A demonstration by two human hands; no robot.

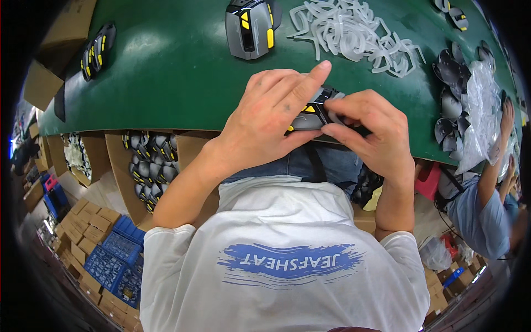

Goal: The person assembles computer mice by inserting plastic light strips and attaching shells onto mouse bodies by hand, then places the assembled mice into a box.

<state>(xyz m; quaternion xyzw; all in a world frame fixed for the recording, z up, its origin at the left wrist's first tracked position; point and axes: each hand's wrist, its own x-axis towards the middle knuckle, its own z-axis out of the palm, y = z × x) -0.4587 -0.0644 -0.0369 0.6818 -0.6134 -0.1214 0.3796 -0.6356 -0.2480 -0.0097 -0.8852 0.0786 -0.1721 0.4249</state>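
Observation:
My left hand (pixel 265 122) and my right hand (pixel 368 130) both grip one grey and black moulded part with yellow marks (pixel 312 113) at the near edge of the green table (pixel 166 66). My left index finger stretches over its top. The right thumb and fingers pinch its right end, where a pale clear piece shows. Most of the part is hidden by my fingers.
A like grey part with yellow marks (pixel 250 25) lies further back, next to a heap of clear plastic clips (pixel 354 30). A black part (pixel 98 50) lies far left. Dark shells and a plastic bag (pixel 470 99) sit right, by another person (pixel 487 199). A cardboard box of parts (pixel 149 166) stands below.

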